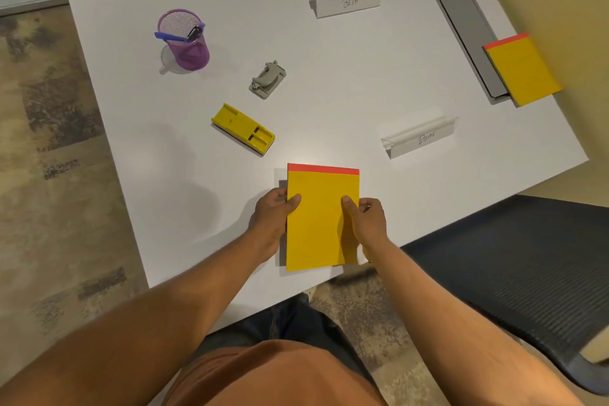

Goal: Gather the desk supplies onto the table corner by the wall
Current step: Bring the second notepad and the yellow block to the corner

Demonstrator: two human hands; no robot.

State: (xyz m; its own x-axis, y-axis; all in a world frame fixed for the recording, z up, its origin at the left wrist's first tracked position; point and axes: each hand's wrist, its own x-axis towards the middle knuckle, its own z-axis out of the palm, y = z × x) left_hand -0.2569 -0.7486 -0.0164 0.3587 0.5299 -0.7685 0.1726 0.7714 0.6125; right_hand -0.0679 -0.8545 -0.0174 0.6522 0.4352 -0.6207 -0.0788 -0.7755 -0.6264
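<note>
A yellow notepad with a red top strip [321, 204] sits at the near edge of the white table [329, 76]. My left hand [272, 217] grips its left side and my right hand [367, 222] grips its right side, thumbs on top. A second yellow notepad [522, 71] lies at the right, by the wall. A yellow stapler [243, 128], a grey hole punch [267, 79] and a purple mesh pen cup [184, 39] with a blue pen stand further left.
Two white name tents, "BETA" [347, 2] and "DEAR" [420, 138], stand on the table. A grey cable tray [468, 33] is set into the table near the yellow wall. A dark mesh chair [514, 277] is at the right.
</note>
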